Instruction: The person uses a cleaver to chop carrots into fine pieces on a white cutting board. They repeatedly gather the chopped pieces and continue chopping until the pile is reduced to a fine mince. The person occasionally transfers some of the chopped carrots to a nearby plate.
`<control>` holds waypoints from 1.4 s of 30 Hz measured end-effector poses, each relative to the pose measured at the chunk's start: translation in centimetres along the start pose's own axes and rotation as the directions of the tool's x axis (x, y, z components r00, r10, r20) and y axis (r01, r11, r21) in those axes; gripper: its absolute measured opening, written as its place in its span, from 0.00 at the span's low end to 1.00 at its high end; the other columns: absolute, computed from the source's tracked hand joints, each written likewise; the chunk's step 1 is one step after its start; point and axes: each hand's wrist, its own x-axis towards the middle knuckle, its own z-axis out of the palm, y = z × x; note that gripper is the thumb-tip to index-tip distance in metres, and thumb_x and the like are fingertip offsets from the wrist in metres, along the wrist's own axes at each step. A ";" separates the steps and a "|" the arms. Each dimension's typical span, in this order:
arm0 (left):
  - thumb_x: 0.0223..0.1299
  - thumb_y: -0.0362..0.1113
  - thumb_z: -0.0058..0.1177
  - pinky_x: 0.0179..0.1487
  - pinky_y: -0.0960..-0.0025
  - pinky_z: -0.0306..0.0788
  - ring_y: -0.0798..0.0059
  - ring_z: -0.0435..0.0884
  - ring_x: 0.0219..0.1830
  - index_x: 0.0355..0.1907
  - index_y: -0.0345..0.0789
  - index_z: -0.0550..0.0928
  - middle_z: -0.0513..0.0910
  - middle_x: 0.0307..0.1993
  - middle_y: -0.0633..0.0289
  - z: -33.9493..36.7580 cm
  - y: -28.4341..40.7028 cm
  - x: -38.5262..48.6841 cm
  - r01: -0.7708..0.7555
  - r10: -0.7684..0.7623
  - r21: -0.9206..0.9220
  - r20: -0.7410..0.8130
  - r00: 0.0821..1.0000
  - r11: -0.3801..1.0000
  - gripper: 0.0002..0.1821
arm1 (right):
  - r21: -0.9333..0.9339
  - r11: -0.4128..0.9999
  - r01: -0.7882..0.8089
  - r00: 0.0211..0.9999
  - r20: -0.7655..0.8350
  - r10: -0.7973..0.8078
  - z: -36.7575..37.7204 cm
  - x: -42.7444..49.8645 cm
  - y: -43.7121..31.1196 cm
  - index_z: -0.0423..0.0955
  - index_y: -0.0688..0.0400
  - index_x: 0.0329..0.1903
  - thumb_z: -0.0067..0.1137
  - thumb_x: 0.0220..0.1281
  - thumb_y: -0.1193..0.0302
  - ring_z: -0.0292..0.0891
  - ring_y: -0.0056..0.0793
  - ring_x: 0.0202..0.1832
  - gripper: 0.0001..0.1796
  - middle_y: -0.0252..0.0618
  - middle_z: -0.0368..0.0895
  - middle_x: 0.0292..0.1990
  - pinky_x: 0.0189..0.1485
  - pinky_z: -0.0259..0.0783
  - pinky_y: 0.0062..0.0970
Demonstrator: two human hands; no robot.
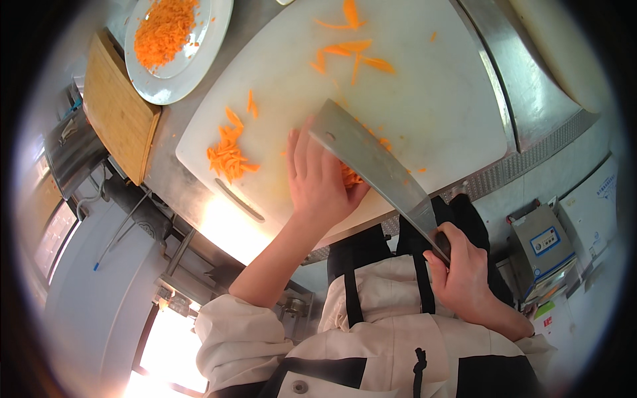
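My right hand [460, 273] is closed around the dark handle of a cleaver [373, 164]. Its broad steel blade slants up and to the left over a white plastic cutting board [438, 104]. My left hand [318, 174] lies beside the blade, pressing down on a bundle of carrot strips [351, 175]. Most of that bundle is hidden under my palm and the blade. Small carrot bits [385, 143] lie along the blade's far side. A pile of carrot sticks [229, 154] sits on the board to the left, and loose carrot slices [356, 47] are scattered near its far end.
A white plate [171, 92] holding finely chopped carrot [164, 32] stands at the upper left. A wooden board [119, 109] is beside it. The steel counter [169, 154] runs under the cutting board. A machine with a control panel [542, 244] stands at the lower right.
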 end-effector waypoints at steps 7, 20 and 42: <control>0.47 0.49 0.75 0.76 0.36 0.53 0.44 0.62 0.75 0.72 0.35 0.65 0.67 0.71 0.49 -0.1 -0.1 0.6 -0.005 0.005 -0.045 -0.011 1.000 0.999 0.51 | 0.063 0.996 0.059 0.996 -0.071 -0.054 1.5 2.2 0.5 0.66 0.69 0.57 0.61 0.65 0.77 0.79 0.51 0.25 0.21 0.49 0.78 0.28 0.28 0.74 0.37; 0.43 0.46 0.78 0.77 0.36 0.52 0.44 0.61 0.76 0.74 0.37 0.62 0.64 0.73 0.50 0.1 0.0 0.2 0.011 -0.013 -0.051 -0.025 1.000 0.999 0.55 | 0.055 0.998 -0.025 1.000 0.020 0.024 0.0 -0.4 0.2 0.69 0.70 0.54 0.68 0.61 0.75 0.80 0.44 0.28 0.23 0.46 0.82 0.35 0.28 0.75 0.35; 0.47 0.49 0.75 0.77 0.38 0.53 0.45 0.62 0.75 0.75 0.33 0.61 0.66 0.71 0.48 -0.6 0.1 0.7 -0.004 0.005 -0.065 0.013 1.000 0.998 0.55 | 0.093 0.996 -0.002 0.999 -0.034 0.005 0.9 2.5 0.2 0.69 0.69 0.54 0.67 0.63 0.73 0.82 0.48 0.30 0.22 0.48 0.82 0.34 0.30 0.76 0.37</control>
